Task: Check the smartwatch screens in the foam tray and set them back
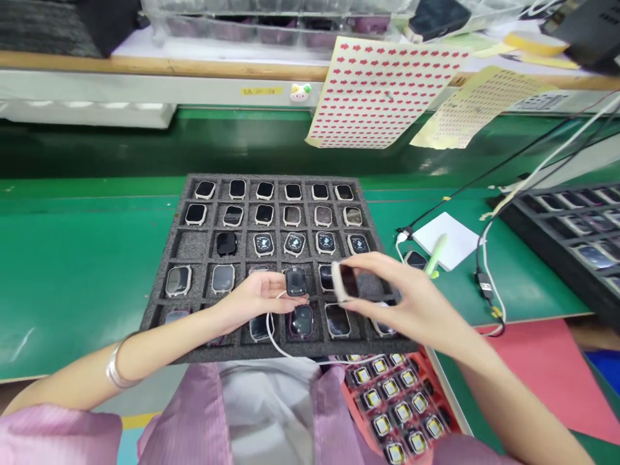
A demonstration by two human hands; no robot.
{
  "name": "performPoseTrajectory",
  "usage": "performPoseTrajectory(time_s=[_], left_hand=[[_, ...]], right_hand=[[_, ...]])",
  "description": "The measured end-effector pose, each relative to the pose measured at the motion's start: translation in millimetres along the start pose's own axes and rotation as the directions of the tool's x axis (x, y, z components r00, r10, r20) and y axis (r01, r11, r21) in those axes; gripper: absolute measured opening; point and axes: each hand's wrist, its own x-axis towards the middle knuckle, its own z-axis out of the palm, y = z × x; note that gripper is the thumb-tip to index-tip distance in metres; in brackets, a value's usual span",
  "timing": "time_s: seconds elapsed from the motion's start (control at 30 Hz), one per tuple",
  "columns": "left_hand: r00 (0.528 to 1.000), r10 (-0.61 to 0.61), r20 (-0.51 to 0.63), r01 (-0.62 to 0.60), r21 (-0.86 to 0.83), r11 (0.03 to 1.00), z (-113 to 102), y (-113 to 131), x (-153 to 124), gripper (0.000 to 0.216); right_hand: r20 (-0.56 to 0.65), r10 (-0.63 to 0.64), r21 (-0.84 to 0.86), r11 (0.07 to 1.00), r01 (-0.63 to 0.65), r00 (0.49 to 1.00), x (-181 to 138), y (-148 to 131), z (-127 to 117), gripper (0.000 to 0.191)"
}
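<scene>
My left hand point(271, 290) holds a small dark square watch body point(295, 282) between thumb and fingers, above the tray. A thin white cable point(272, 337) hangs from this hand; whether it joins the watch body I cannot tell. My right hand point(392, 284) grips a smartwatch point(345, 282) with a pale case by its edges, tilted, its dark face turned to the right. Beneath both hands lies a dark foam tray point(191, 245) of square pockets, most of them with a smartwatch inside. Several watches in the third row, such as one watch point(264, 243), have lit faces.
To the right lie a white pad point(448, 239), a pale green pen-like tool point(437, 252) and black and white cables point(484, 281). Another watch tray point(581, 226) stands at far right. Below, a red tray point(440, 387) carries watch parts. Arrow sticker sheets point(382, 90) hang from the shelf.
</scene>
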Motion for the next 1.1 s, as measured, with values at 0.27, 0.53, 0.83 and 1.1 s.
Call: performPoseTrajectory(time_s=[0.27,0.53,0.83,1.1], left_hand=[[1.0,0.022,-0.021,-0.02,0.088,0.996,1.2,0.1,-1.3,0.03],[0.995,0.03,-0.092,-0.018,0.128,0.992,4.5,1.0,0.8,0.031],[0.995,0.082,-0.05,-0.088,-0.124,0.988,4.1,-4.3,3.3,0.029],[0.999,0.037,0.004,-0.038,0.138,0.99,-0.1,1.8,-3.4,0.018]], right_hand=[[0.084,-0.128,0.033,0.991,0.126,0.988,27.1,-16.0,55.2,0.038],[0.059,-0.077,0.108,0.992,0.07,0.995,25.3,-14.7,54.7,0.043],[0.034,0.009,0.22,0.975,-0.016,0.999,29.6,-17.3,50.1,0.04],[0.043,-0.065,0.186,0.981,0.056,0.997,25.0,-13.8,58.5,0.04]])
